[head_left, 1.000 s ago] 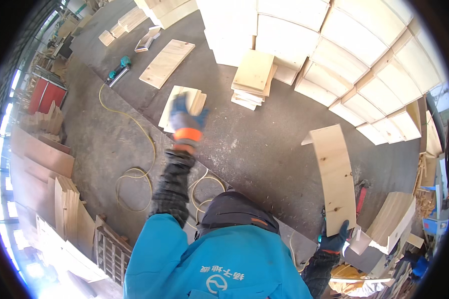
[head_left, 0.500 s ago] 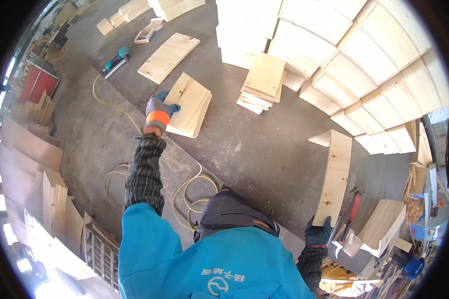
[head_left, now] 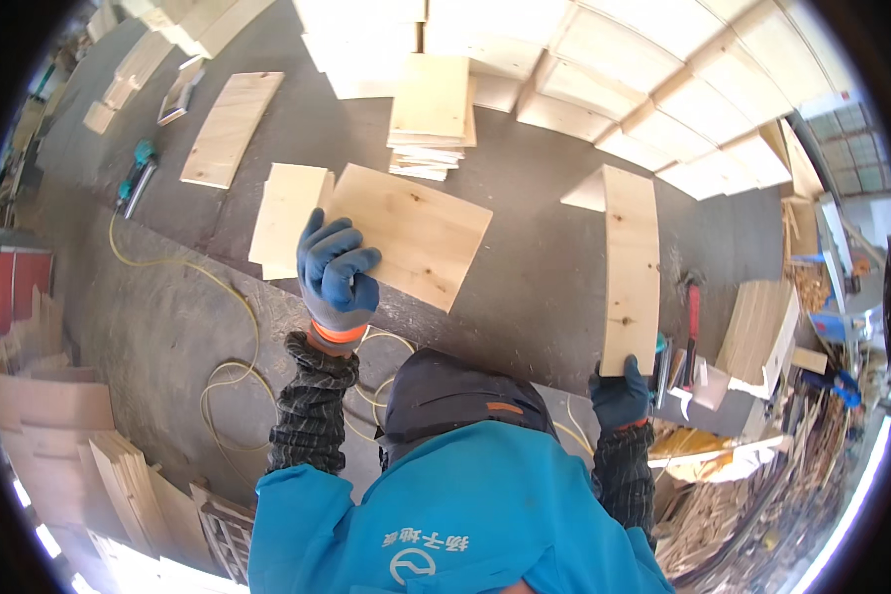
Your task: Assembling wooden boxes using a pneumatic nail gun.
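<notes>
My left hand (head_left: 339,267), in a blue-grey work glove with an orange cuff, grips a flat wooden panel (head_left: 421,236) by its left end. The panel is raised and partly covers a small pile of similar panels (head_left: 285,220) on the table. At the right, my gloved right hand (head_left: 621,396) is closed on the near end of a long narrow board (head_left: 631,267). A shorter board (head_left: 586,190) meets that board's far end at an angle, forming a corner. Whether they are fastened cannot be seen.
A panel stack (head_left: 431,99) stands mid-table before a wall of pale wooden boxes (head_left: 653,109). A lone board (head_left: 231,129) and a teal nail gun (head_left: 139,178) with a yellow hose (head_left: 193,262) lie left. Right are a red-handled hammer (head_left: 692,317) and stacked boards (head_left: 757,332).
My left hand has lifted a panel off the small pile and carried it right and nearer. My right hand still holds the long board's end. The whole view has shifted.
</notes>
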### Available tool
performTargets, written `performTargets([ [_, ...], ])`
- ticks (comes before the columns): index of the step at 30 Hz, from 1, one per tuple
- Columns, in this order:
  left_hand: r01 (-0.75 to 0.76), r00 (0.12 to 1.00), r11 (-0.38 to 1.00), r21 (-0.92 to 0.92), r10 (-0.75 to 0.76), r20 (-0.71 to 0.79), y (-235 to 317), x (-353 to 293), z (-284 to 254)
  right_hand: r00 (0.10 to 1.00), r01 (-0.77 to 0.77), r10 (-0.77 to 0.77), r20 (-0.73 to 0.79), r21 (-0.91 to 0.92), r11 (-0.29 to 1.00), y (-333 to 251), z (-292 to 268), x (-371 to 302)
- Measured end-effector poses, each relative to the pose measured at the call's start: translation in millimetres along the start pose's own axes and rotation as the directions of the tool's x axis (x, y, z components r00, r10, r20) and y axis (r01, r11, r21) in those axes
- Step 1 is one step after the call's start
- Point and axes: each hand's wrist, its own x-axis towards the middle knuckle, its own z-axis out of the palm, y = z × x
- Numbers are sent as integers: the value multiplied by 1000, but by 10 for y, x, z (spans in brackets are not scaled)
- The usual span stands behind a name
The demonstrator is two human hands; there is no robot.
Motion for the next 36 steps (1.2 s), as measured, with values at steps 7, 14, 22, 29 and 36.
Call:
performTargets([
  [7, 849, 430, -41, -527, -527, 733, 421, -1219, 927, 998, -10, 10, 65, 9, 1000, 78, 294, -106],
  [14, 926, 375, 151, -345, -281, 883, 1131, -1836, 1882, 1000, 19, -20, 0, -347, 938, 36, 436, -106],
  [22, 920, 358, 278, -276, -312, 880, 1777, -2063, 2218, 960, -277, 244, -136, -568, 775, 76, 324, 22],
  [29, 820, 409, 539, -192, -317, 856, 1908, -2077, 2067, 958, -203, 280, 56, -557, 806, 53, 167, 212],
  [36, 912, 404, 289, -291, -518, 754, 2374, -1581, 1742, 953, -52, 247, 174, -710, 703, -155, -269, 201],
])
